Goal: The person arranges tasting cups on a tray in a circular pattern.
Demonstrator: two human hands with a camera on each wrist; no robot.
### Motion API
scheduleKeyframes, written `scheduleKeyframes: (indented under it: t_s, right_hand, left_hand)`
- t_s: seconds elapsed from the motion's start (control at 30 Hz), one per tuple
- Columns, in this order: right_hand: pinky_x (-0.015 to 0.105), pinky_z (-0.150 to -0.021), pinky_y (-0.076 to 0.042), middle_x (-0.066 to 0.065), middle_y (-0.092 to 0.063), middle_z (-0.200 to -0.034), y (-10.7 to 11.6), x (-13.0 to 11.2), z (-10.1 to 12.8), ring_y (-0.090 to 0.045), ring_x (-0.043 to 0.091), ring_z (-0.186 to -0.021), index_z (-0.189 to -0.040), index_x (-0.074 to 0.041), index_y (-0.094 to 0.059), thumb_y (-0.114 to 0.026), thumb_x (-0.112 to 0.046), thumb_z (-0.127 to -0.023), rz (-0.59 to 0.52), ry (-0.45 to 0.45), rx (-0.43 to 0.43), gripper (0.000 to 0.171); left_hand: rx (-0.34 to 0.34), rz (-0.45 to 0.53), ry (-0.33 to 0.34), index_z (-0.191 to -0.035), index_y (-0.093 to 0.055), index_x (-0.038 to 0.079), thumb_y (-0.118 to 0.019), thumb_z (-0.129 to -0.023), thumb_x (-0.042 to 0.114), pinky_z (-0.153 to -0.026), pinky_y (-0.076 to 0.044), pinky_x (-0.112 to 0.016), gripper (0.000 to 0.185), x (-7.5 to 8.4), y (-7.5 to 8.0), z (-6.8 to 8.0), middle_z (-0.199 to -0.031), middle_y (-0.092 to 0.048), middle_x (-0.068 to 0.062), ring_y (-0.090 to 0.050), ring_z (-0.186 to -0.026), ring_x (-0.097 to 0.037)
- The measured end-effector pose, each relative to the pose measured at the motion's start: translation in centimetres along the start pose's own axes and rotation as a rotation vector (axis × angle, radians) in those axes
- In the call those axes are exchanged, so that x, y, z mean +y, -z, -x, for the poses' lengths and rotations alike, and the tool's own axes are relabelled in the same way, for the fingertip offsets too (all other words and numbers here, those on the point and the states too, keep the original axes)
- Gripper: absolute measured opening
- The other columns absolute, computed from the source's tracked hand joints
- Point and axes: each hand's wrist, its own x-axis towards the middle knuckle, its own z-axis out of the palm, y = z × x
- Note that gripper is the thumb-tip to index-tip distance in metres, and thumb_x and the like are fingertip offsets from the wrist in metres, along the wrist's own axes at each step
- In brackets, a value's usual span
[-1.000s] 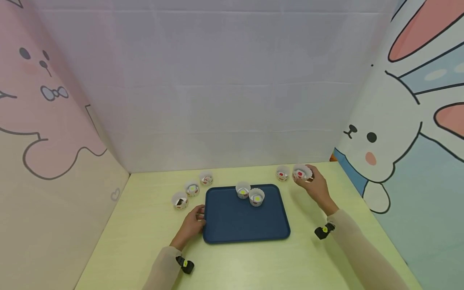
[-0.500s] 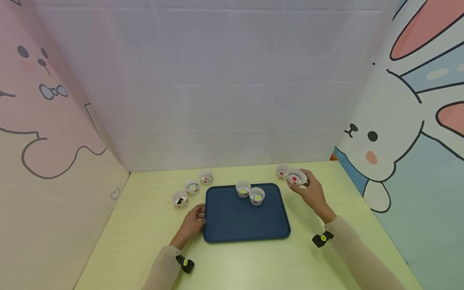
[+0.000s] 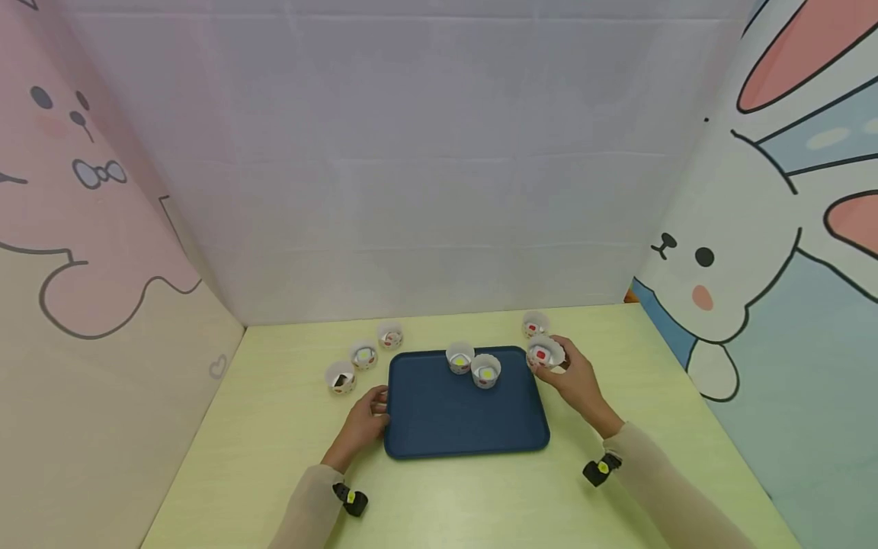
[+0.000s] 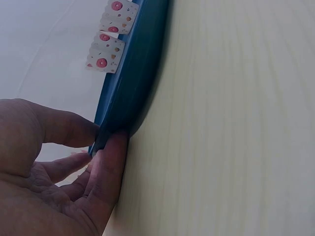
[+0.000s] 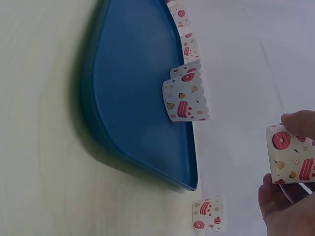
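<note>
Paper cup [image 3: 545, 354] w/ red piece is pinched by right hand [image 3: 578, 381] at tray [image 3: 466, 427] edge, steadied by left hand's [image 3: 363, 423] grip (cup kept upright).

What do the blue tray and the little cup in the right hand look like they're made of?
The blue tray looks like moulded plastic with a matte finish: one even colour, a rounded raised rim, soft dull reflections. The cup held by the right hand looks like thin printed paper, a baking-cup type: white wall with doughnut and cake prints and a scalloped top edge. Neither material is certain from looks alone.
</note>
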Motion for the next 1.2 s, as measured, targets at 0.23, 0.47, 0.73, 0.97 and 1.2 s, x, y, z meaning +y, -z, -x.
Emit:
scheduleKeyframes:
  t_s: [0.23,0.47,0.73,0.97,1.2]
  right_hand:
    - [0.047,-0.097,-0.051,0.020,-0.056,-0.134,-1.3,0.2,0.4,-0.056,0.038,-0.124,-0.141,-0.005,-0.044,-0.075,-0.020,-0.086,0.034,0.007,-0.020,0.065]
    - [0.050,-0.099,-0.050,0.019,-0.058,-0.132,-2.1,0.4,0.8,-0.057,0.038,-0.124,-0.139,-0.006,-0.047,-0.077,-0.019,-0.084,0.020,-0.008,-0.033,0.064]
    - [0.050,-0.101,-0.048,0.018,-0.059,-0.130,-3.2,0.9,1.3,-0.058,0.035,-0.122,-0.137,-0.006,-0.048,-0.078,-0.019,-0.083,0.022,0.007,-0.053,0.063]
    - [0.050,-0.099,-0.050,0.017,-0.061,-0.127,-4.1,1.0,1.7,-0.060,0.032,-0.116,-0.135,-0.007,-0.051,-0.079,-0.016,-0.081,0.026,-0.002,-0.047,0.062]
    - [0.039,-0.089,-0.051,0.015,-0.065,-0.121,-5.0,1.1,2.0,-0.061,0.027,-0.105,-0.132,-0.008,-0.053,-0.080,-0.019,-0.079,0.073,0.007,-0.049,0.061]
  left_hand:
    - [-0.008,-0.002,0.006,-0.141,-0.047,0.002,-0.057,-0.083,-0.005,-0.063,-0.054,-0.035,0.060,0.0,0.1,0.1,-0.126,-0.057,-0.020,-0.059,-0.110,-0.032]
    - [-0.006,-0.006,0.002,-0.142,-0.047,0.002,-0.058,-0.083,-0.004,-0.064,-0.054,-0.034,0.060,-0.1,0.0,-0.1,-0.126,-0.057,-0.020,-0.059,-0.109,-0.031]
    - [-0.001,-0.008,0.015,-0.142,-0.048,0.004,-0.058,-0.083,-0.002,-0.066,-0.054,-0.033,0.060,0.0,0.0,0.0,-0.126,-0.057,-0.017,-0.058,-0.111,-0.030]
    - [-0.003,-0.001,0.010,-0.142,-0.047,0.003,-0.057,-0.084,-0.003,-0.063,-0.054,-0.034,0.059,0.0,0.0,0.0,-0.125,-0.057,-0.019,-0.059,-0.109,-0.032]
    - [-0.008,0.008,0.016,-0.142,-0.047,0.003,-0.057,-0.084,-0.004,-0.063,-0.055,-0.035,0.060,-0.1,0.0,-0.1,-0.126,-0.056,-0.020,-0.059,-0.110,-0.031]
